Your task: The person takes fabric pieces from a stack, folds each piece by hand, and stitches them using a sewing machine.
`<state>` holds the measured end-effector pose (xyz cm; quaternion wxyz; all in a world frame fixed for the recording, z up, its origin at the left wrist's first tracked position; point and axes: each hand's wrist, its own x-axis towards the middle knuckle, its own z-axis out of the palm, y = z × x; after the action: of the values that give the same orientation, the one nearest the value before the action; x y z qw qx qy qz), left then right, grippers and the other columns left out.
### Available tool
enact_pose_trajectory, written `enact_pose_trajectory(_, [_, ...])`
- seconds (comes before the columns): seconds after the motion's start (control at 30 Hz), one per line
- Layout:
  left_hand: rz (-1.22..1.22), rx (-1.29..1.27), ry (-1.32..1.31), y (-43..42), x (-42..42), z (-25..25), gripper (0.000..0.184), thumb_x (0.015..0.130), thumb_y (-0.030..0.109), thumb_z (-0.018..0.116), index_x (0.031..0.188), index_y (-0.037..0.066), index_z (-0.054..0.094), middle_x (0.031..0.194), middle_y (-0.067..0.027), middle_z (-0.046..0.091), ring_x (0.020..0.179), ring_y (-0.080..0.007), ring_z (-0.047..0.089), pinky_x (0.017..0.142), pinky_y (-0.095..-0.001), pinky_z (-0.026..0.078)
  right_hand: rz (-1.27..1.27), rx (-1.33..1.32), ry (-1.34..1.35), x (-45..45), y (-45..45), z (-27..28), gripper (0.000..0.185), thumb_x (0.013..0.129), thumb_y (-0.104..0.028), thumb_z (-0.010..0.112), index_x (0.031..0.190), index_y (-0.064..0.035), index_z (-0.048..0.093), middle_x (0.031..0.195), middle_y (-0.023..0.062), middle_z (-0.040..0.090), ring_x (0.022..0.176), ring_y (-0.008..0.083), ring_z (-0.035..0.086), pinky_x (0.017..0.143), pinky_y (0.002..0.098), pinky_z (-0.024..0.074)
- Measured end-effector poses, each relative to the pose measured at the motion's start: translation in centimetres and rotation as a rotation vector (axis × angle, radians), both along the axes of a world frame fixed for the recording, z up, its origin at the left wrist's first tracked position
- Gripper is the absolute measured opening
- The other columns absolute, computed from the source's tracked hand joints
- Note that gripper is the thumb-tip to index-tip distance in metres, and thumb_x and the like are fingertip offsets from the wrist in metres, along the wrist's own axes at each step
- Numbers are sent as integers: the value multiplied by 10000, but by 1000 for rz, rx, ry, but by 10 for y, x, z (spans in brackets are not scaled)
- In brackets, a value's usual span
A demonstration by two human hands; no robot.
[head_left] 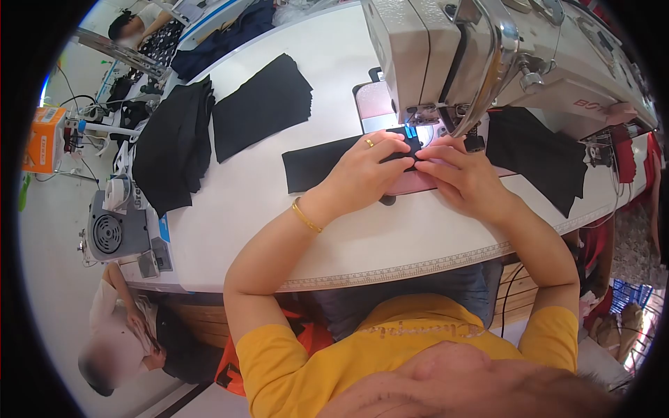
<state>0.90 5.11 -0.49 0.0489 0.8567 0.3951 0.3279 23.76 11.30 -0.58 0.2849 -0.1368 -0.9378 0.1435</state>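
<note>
A folded black fabric piece (313,166) lies on the sewing machine's bed, its right end under the lit needle area. My left hand (366,174), with a ring and a gold bangle, has its fingers bent together on the fabric near the presser foot. From the other side, my right hand (465,173) grips the fabric's right end, its fingertips nearly meeting the left ones. The sewing machine (418,56) stands just beyond both hands. Their fingertips and the needle partly hide the fabric's edge.
Black fabric stacks (174,146) and another black pile (265,104) lie to the left. More black fabric (536,157) rests at the right. A printed ruler (390,274) runs along the table's front edge. Other people sit at the far left.
</note>
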Motion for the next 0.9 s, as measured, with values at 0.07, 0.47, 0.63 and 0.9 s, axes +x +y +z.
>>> enact_pose_trajectory(0.07, [-4,30,3,0,-1,0,199,743,20,666,941,35,679,1038,-89,586,1076,-281,554,942,-402,482,-8,-10,2,0,-1,0,311,722,5,696,1027,-49,670,1113,66,628,1052,294,575,879,409,468])
enact_pose_trajectory(0.47, [79,18,32,13,-11,-7,291,771,108,717,1055,97,655,1147,-62,570,1157,-269,535,1008,-440,420,-65,-27,21,-5,0,-1,286,733,41,653,1015,-7,650,1070,85,631,991,301,587,846,409,488])
enact_pose_trajectory(0.63, [193,90,156,3,-21,10,305,763,113,735,1058,90,658,1173,-79,586,1104,-291,558,999,-427,427,-75,-90,-29,1,-9,6,282,740,38,648,1019,-6,642,1090,108,622,1017,309,576,870,420,485])
enact_pose_trajectory(0.9, [650,-54,82,13,-134,14,250,759,109,736,991,59,657,1026,-97,646,1007,-306,584,858,-382,476,81,-11,11,-74,-16,28,422,761,-54,695,1169,-62,587,1185,124,579,1152,335,520,944,443,454])
